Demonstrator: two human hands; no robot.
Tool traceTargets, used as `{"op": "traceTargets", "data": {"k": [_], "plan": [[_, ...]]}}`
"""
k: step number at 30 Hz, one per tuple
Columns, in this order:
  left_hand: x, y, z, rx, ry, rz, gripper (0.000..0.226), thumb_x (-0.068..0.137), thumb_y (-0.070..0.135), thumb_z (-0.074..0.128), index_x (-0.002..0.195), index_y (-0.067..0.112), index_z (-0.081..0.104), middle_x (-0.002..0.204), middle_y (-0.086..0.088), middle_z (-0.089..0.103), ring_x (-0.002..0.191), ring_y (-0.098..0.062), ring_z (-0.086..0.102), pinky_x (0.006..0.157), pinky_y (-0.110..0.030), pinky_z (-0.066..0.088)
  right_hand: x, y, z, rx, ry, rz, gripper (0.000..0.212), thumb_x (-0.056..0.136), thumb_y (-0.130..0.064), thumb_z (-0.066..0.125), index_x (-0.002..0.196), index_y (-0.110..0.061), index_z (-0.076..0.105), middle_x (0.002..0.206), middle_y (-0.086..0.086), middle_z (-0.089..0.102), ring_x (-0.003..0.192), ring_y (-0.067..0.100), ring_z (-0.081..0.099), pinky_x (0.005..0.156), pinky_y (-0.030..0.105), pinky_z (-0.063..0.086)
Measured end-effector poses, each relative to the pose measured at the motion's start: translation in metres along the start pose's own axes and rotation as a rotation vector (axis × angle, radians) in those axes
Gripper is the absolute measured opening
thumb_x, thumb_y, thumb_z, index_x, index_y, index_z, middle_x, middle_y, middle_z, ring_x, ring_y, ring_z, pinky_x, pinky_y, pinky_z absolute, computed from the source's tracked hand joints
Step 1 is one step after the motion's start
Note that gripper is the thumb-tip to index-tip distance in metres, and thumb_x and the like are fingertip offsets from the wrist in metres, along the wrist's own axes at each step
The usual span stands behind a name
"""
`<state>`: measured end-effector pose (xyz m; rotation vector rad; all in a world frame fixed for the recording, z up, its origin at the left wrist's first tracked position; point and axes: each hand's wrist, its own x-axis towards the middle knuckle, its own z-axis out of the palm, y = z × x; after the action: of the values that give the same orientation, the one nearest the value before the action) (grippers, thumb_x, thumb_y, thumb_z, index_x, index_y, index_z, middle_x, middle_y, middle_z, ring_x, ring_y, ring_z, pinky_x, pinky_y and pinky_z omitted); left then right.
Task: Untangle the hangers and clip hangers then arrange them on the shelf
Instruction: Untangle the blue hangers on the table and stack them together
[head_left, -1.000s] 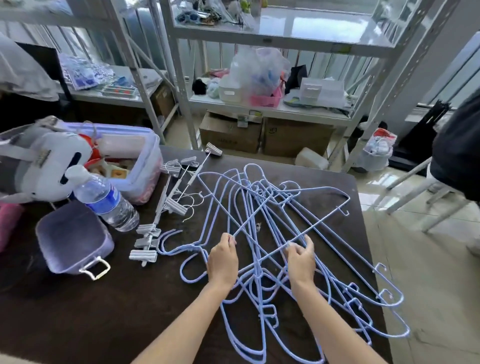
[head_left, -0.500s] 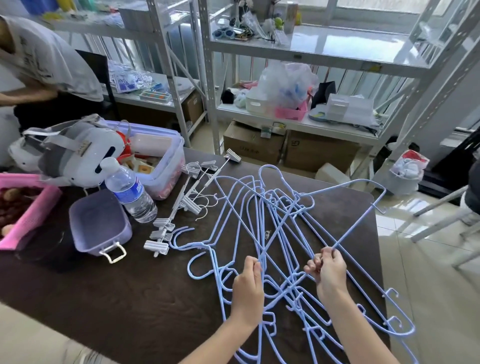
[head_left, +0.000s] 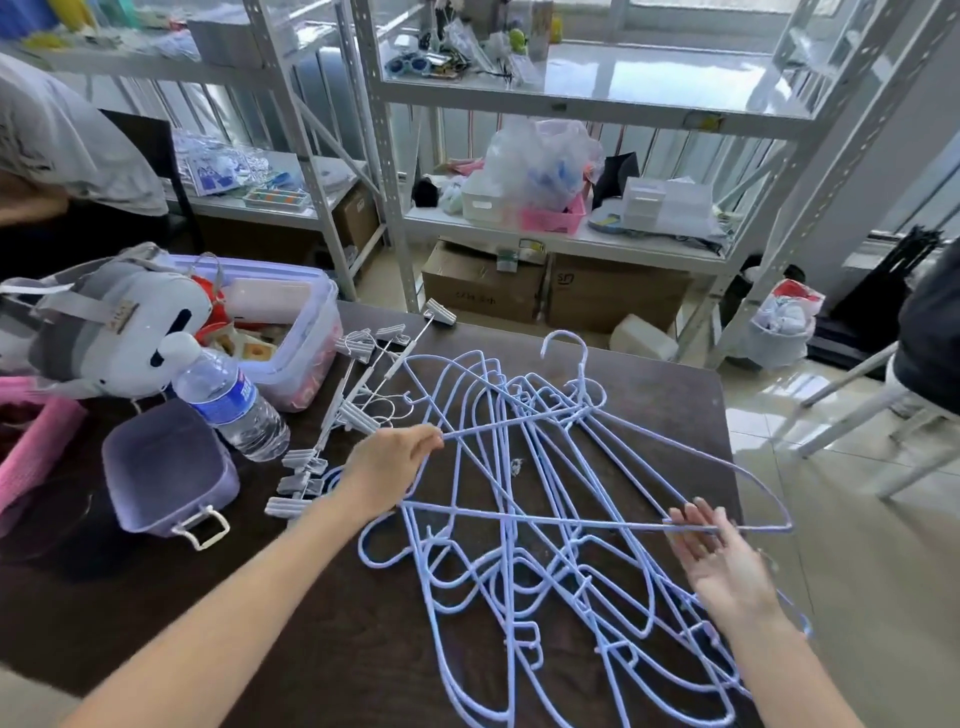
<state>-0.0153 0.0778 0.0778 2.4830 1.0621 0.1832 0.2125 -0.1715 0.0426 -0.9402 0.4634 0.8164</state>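
Since before, one hanger (head_left: 597, 467) has swung crosswise, long axis left-right, hook (head_left: 563, 345) pointing away; left hand (head_left: 387, 467) pinches its end, right hand (head_left: 719, 558) open beneath its bar.

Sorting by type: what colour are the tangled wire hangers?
Light blue thin wire hangers, clearest in the head view.

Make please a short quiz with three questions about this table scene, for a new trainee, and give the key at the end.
1. True or false: the left hand pinches a blue hanger.
2. Where do the clip hangers lie? A) left of the blue pile; B) right of it; C) on the shelf.
3. Fill in: beside the purple tub lies a water ____.

Key: 1 true. 2 A. 3 bottle. The right hand has straight fingers touching the hanger's bar.
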Motion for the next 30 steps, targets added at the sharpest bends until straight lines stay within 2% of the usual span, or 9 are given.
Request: {"op": "traceTargets", "data": {"k": [4,6,9,11,13,21,23,27,30], "plan": [[0.036,0.002,-0.022,0.248,0.043,0.259,0.022,0.094,0.025,0.051,0.104,0.010,0.064,0.085,-0.013,0.074,0.076,-0.027,0.071,0.062,-0.034,0.054,-0.025,0.031,-0.014,0.170,0.000,0.150,0.026,0.080,-0.024,0.063,0.082,0.001,0.068,0.080,0.010,0.074,0.073,0.027,0.072,0.079,0.034,0.059],[0.052,-0.002,-0.030,0.345,0.099,0.430,0.007,0.084,0.011,0.066,0.089,0.006,0.066,0.065,-0.010,0.073,0.054,-0.020,0.070,0.044,-0.025,0.054,-0.034,0.040,-0.018,0.347,0.034,0.173,0.062,0.038,-0.017,0.075,0.095,0.005,0.059,0.097,0.013,0.068,0.089,0.031,0.063,0.103,0.038,0.043],[0.081,-0.017,-0.044,0.368,0.038,0.422,0.018,0.081,-0.006,0.063,0.095,0.005,0.066,0.075,-0.011,0.074,0.056,-0.024,0.069,0.048,-0.027,0.055,-0.040,0.047,-0.025,0.416,0.091,0.138,0.072,0.021,-0.009,0.075,0.090,0.006,0.061,0.085,0.018,0.071,0.077,0.035,0.067,0.086,0.038,0.055],[0.103,-0.027,-0.050,0.439,0.057,0.446,0.025,0.080,-0.011,0.061,0.096,0.007,0.066,0.076,-0.010,0.073,0.052,-0.026,0.064,0.048,-0.024,0.042,-0.046,0.051,-0.025,0.209,0.084,0.128,0.042,0.045,-0.007,0.085,0.081,0.003,0.065,0.065,0.017,0.074,0.057,0.030,0.072,0.054,0.035,0.061],[0.119,-0.028,-0.055,0.485,0.047,0.469,0.025,0.078,-0.012,0.059,0.091,0.008,0.065,0.069,-0.010,0.067,0.046,-0.026,0.053,0.047,-0.022,0.031,-0.042,0.053,-0.031,-0.050,0.187,0.045,0.013,0.087,-0.010,0.061,0.078,0.000,0.059,0.054,0.012,0.072,0.046,0.023,0.070,0.039,0.027,0.056],[0.175,-0.026,-0.033,0.686,-0.093,0.368,0.039,0.086,-0.005,0.047,0.121,0.012,0.050,0.109,-0.011,0.058,0.102,-0.028,0.059,0.074,-0.035,0.046,-0.042,0.053,-0.026,-0.976,0.151,0.143,0.046,0.096,-0.014,0.049,0.053,0.001,0.057,0.035,0.009,0.057,0.023,0.016,0.046,0.029,0.012,0.034],[0.183,-0.021,-0.020,0.703,-0.115,0.325,0.043,0.084,-0.009,0.048,0.122,0.011,0.048,0.115,-0.011,0.056,0.110,-0.028,0.055,0.084,-0.038,0.049,-0.039,0.055,-0.021,-1.296,0.171,0.093,0.050,0.096,-0.023,0.046,0.049,-0.011,0.056,0.041,0.001,0.057,0.035,0.012,0.053,0.043,0.014,0.040],[0.193,-0.021,0.006,0.704,-0.144,0.262,0.042,0.080,-0.013,0.051,0.116,0.007,0.050,0.114,-0.013,0.055,0.111,-0.030,0.054,0.085,-0.038,0.049,-0.034,0.051,-0.010,-1.717,0.211,0.046,0.037,0.098,-0.038,0.033,0.070,-0.022,0.052,0.094,0.003,0.069,0.106,0.017,0.061,0.077,0.021,0.036],[0.194,-0.026,0.022,0.673,-0.168,0.223,0.041,0.077,-0.017,0.052,0.112,0.004,0.050,0.112,-0.014,0.054,0.111,-0.031,0.054,0.082,-0.039,0.050,-0.024,0.054,-0.010,-1.832,0.204,0.192,0.041,0.096,-0.039,0.037,0.059,-0.022,0.037,0.068,-0.003,0.048,0.109,0.022,0.060,0.074,0.025,0.035]]}}
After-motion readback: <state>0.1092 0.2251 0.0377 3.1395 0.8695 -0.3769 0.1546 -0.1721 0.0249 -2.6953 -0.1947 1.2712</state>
